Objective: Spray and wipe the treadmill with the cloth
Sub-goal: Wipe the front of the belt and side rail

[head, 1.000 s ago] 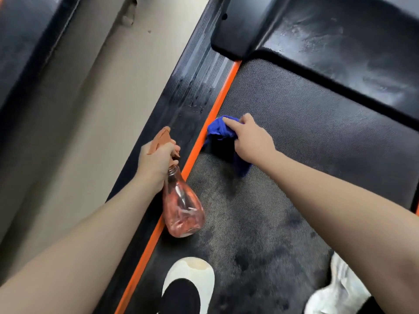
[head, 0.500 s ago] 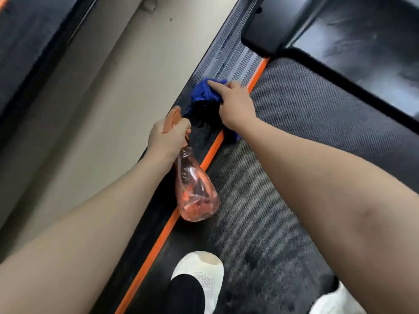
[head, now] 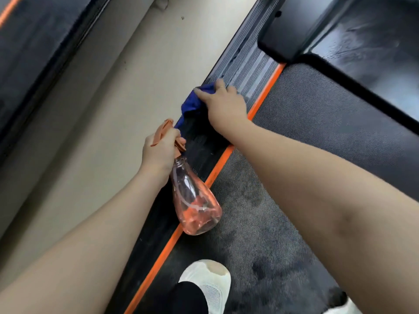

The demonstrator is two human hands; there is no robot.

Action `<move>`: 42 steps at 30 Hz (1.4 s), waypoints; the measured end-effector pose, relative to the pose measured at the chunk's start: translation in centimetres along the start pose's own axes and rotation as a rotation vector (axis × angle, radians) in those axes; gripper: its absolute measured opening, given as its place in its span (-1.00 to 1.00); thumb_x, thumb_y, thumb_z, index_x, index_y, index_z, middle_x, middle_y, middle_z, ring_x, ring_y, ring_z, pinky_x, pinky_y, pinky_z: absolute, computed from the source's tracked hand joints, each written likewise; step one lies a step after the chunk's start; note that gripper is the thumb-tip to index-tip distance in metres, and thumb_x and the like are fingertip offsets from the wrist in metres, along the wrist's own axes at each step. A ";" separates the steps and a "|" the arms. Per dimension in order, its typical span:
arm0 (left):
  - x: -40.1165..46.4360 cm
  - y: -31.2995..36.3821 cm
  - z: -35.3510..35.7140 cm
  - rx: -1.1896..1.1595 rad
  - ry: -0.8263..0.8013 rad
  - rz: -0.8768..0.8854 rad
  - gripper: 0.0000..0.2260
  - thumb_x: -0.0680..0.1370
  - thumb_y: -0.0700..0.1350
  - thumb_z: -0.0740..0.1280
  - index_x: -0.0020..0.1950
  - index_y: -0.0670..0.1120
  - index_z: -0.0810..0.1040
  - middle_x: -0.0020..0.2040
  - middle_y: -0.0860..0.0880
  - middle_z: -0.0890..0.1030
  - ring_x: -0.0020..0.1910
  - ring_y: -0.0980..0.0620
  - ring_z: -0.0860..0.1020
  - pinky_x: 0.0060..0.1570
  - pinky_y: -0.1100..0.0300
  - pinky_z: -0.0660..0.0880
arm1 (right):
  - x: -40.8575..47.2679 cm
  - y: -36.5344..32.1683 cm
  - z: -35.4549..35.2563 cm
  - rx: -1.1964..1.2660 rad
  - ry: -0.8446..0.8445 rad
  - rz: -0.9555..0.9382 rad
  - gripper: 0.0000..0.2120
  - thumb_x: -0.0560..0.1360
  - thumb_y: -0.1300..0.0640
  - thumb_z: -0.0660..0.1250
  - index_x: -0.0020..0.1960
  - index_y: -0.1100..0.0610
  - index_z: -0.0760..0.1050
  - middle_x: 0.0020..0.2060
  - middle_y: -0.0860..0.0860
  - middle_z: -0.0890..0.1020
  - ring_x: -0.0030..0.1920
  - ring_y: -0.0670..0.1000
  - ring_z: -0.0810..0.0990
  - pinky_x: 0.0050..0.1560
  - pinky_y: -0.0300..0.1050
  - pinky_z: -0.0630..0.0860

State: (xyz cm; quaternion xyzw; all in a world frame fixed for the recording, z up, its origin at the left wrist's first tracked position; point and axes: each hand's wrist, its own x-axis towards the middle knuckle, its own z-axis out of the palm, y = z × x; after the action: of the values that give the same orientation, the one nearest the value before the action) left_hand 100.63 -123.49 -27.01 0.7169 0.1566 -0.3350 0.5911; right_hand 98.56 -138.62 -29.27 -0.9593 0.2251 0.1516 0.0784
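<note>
I stand on the treadmill; its grey belt (head: 317, 123) shows dark wet patches. Left of the belt's orange stripe (head: 217, 168) runs the ribbed black side rail (head: 247, 64). My right hand (head: 224, 105) lies over a bunched blue cloth (head: 192, 105) on that rail, fingers curled over it and thumb stretched along it. My left hand (head: 158, 150) grips the orange trigger head of a clear pink spray bottle (head: 195, 205), which hangs tilted above the rail and stripe, just behind the cloth.
The glossy black motor cover (head: 362, 41) closes off the belt's far end. My white shoes (head: 208, 284) stand on the belt near me. A strip of beige floor (head: 113, 109) separates this treadmill from another dark machine (head: 34, 53) on the left.
My right hand has carried the cloth off the belt, across the orange stripe and onto the side rail, then further up the rail. The left hand with the bottle has stayed close behind it.
</note>
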 end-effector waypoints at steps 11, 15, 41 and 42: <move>0.1 -1.6 0.6 0.229 -0.090 0.085 -0.83 0.32 -0.03 0.28 -0.44 0.11 0.62 -0.37 -0.02 0.61 -0.21 -0.07 0.56 0.06 -0.07 0.51 | -2.8 0.2 1.2 0.014 -0.003 -0.167 -0.52 0.57 0.14 0.07 0.44 -0.19 0.16 0.31 0.16 0.29 0.10 0.23 0.42 -0.03 0.04 0.43; 0.1 -2.1 1.6 0.220 -0.119 0.114 -0.84 0.31 0.00 0.30 -0.42 0.07 0.64 -0.33 -0.01 0.61 -0.18 -0.01 0.58 0.12 0.08 0.50 | -2.5 3.8 1.1 0.028 0.012 0.062 -0.46 0.57 0.20 0.05 0.48 -0.19 0.10 0.34 0.18 0.26 0.16 0.25 0.39 0.08 0.08 0.43; -7.8 -8.2 12.1 1.276 -1.000 0.341 -0.75 0.36 0.09 0.26 -0.28 -0.11 0.48 -0.34 0.01 0.49 -0.23 -0.10 0.54 -0.19 0.09 0.48 | -20.9 22.1 4.2 0.322 0.020 0.606 -0.49 0.47 0.25 0.11 0.34 -0.15 0.38 0.17 0.07 0.37 0.13 0.18 0.46 0.10 0.01 0.43; -8.1 -8.7 12.5 1.331 -1.037 0.352 -0.76 0.39 0.08 0.29 -0.24 -0.11 0.50 -0.32 0.02 0.50 -0.20 -0.10 0.55 -0.18 0.10 0.48 | -21.2 22.3 4.3 0.323 0.037 0.619 -0.49 0.47 0.26 0.11 0.34 -0.14 0.38 0.17 0.08 0.37 0.13 0.20 0.46 0.11 0.02 0.43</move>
State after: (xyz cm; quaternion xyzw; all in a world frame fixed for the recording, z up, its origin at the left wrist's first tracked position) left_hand 85.62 -131.78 -29.03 0.6843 -0.4754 -0.5458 0.0881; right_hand 69.17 -148.79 -28.27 -0.8232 0.5280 0.1131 0.1755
